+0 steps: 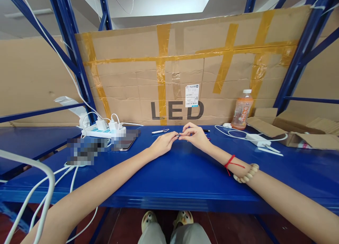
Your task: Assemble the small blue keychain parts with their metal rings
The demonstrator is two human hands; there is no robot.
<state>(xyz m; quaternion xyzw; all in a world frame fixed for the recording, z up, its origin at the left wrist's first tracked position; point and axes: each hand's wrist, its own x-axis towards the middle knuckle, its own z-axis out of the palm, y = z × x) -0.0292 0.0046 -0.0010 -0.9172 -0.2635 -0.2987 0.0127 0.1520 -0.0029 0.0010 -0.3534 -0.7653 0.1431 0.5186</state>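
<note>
My left hand [162, 144] and my right hand [194, 135] meet over the blue table [185, 173], fingertips pinched together on a small dark part [179, 135] too small to name. The right wrist wears a red string and a bead bracelet [246, 174]. A metal tool like tweezers [159, 131] lies just behind the left hand. Behind the right hand lie dark pen-like items [206, 131], partly hidden by the fingers.
A white power strip [104, 132] with chargers and cables sits at the left, a phone [124, 144] beside it. An orange drink bottle [242, 110] stands at the right, near a white adapter [258, 139] and open cardboard boxes [291, 129]. A taped cardboard wall backs the table.
</note>
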